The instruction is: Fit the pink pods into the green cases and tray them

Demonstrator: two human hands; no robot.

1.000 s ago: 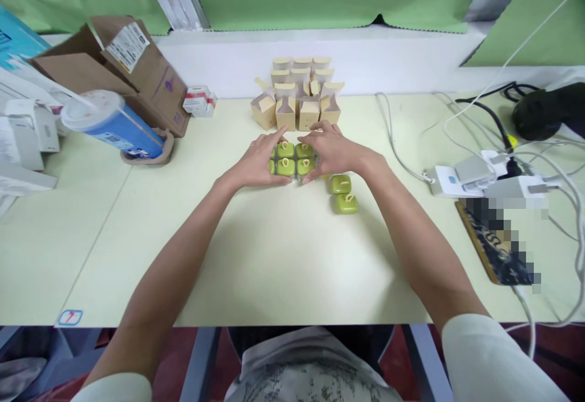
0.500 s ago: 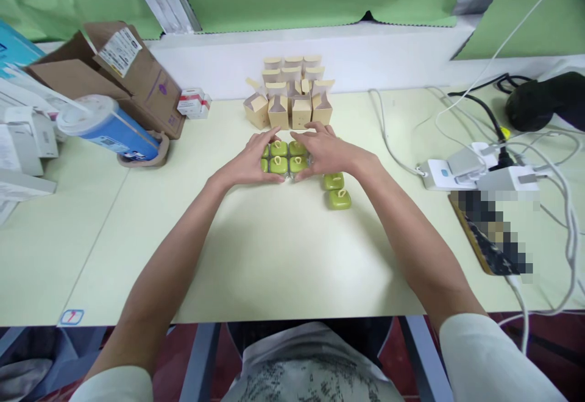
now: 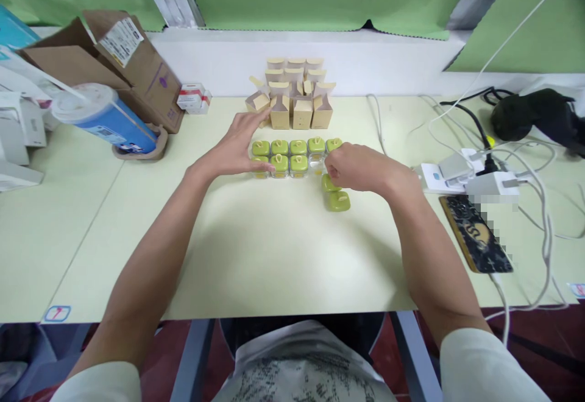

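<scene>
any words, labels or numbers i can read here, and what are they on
"7" in red: small blue-framed sticker at the table's near left edge.
White shipping label on the cardboard box: print and barcode too small to read.
Blue cup: white print too blurred to read.
Small red and white box: lettering not legible.
Dark patterned item on the right: markings unreadable, partly pixelated.
Green-lidded jars between the hands: no text.

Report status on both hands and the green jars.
Left hand open, flat against green-lidded jars. Right hand curled over loose green lids; grip unclear. Cardboard boxes just behind.
</scene>
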